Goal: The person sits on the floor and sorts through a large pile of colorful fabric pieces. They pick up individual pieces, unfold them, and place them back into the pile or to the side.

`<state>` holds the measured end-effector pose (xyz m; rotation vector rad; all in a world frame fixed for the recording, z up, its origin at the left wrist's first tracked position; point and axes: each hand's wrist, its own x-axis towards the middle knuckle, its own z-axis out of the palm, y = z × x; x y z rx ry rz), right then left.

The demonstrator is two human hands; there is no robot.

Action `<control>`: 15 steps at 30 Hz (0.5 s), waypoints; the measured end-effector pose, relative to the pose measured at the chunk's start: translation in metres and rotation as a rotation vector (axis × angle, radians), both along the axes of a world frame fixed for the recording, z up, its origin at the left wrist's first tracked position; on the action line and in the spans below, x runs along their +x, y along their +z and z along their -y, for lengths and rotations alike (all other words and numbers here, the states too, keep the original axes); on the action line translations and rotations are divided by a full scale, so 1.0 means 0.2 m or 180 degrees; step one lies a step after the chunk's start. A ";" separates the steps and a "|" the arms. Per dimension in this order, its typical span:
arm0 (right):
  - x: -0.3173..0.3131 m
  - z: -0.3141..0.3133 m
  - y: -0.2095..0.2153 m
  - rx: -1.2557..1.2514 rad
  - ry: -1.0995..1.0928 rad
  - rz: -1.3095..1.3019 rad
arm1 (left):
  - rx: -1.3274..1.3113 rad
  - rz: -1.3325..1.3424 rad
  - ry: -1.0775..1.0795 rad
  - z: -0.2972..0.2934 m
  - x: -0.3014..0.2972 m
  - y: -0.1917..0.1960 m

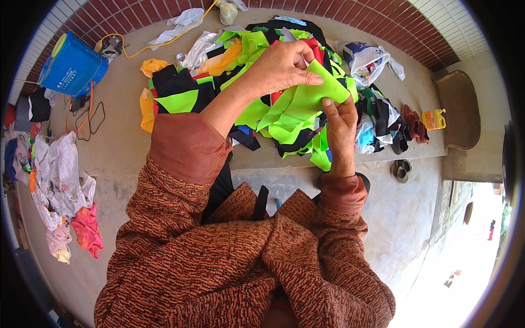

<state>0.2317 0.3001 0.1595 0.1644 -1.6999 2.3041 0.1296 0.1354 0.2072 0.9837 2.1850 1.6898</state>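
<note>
In front of me I hold up a bright green piece of cloth point(306, 101) between both hands. My left hand point(281, 65) is closed in a pinch at its upper edge, thumb and fingers bent together. Lower and to the right, my right hand point(343, 123) pinches the cloth near its right corner, with the thumb showing on the near face. Behind and below them spreads a big heap of cloth scraps point(183, 103), mostly bright green and black, with some red and orange pieces. The held cloth hangs down over the heap, so its lower edge blends with other green scraps.
At the far left a blue plastic container point(74, 65) stands near a yellow cable point(124, 45). Pale clothes point(60, 167) lie to the left. Beyond the heap is a white plastic bag point(367, 63). Shoes point(414, 124) and a yellow jug point(433, 119) stand on the right.
</note>
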 end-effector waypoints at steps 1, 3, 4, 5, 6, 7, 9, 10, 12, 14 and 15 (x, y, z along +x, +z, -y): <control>0.00 0.00 0.00 0.0050 0.0051 0.0013 | -0.0080 -0.0209 0.0195 0.00 -0.01 -0.01; 0.00 0.01 0.01 0.0151 0.0155 0.0038 | 0.0196 -0.0928 0.0336 -0.01 -0.01 -0.03; 0.00 0.01 0.01 0.0201 0.0193 0.0014 | 0.0336 -0.1286 0.0398 -0.02 -0.01 -0.02; 0.00 0.01 0.01 0.0251 0.0231 -0.0009 | 0.0214 -0.0992 0.0226 -0.02 0.00 -0.02; 0.00 0.01 0.01 0.0303 0.0270 -0.0031 | 0.0091 -0.0699 0.0055 -0.01 0.02 -0.01; 0.00 0.01 0.01 0.0373 0.0240 -0.0021 | -0.0030 -0.0398 -0.0114 0.00 0.03 0.01; 0.01 0.02 0.02 0.0517 0.0176 0.0001 | -0.0547 -0.0038 -0.0518 0.00 0.02 0.03; 0.01 0.02 0.03 0.0492 0.0165 0.0023 | -0.0809 0.0148 -0.0717 0.00 0.02 0.03; 0.02 0.03 0.04 0.0443 0.0132 0.0070 | -0.0851 0.0267 -0.0669 0.02 -0.01 0.03; 0.04 0.01 0.04 0.0432 0.0002 0.0135 | -0.0867 0.0358 -0.0536 0.06 0.00 0.10; 0.05 -0.01 0.04 0.0479 -0.0081 0.0154 | -0.0475 0.0595 -0.0457 0.07 -0.03 0.05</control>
